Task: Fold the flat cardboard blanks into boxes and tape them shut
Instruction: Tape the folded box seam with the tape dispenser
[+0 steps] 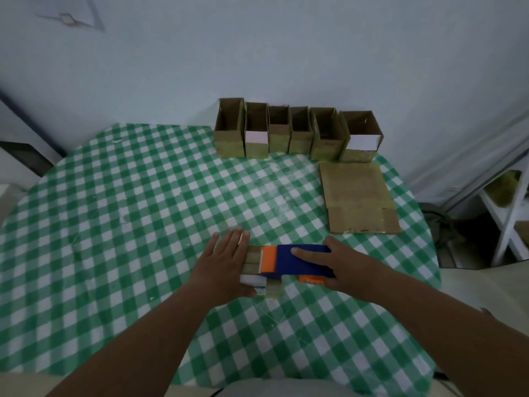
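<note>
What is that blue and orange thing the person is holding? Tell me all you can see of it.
The tape dispenser looks like plastic: a dark blue body with an orange front section and an orange piece underneath near the right hand. It lies lengthwise on top of a small cardboard box, over its closed flaps. The right hand grips its blue body; the left hand lies flat on the box beside it.

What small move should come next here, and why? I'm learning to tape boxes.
Probably draw the tape dispenser along the box toward the right. The left hand lies flat on the box, holding it down, the right hand grips the dispenser, and its orange front sits on the box's top.
</note>
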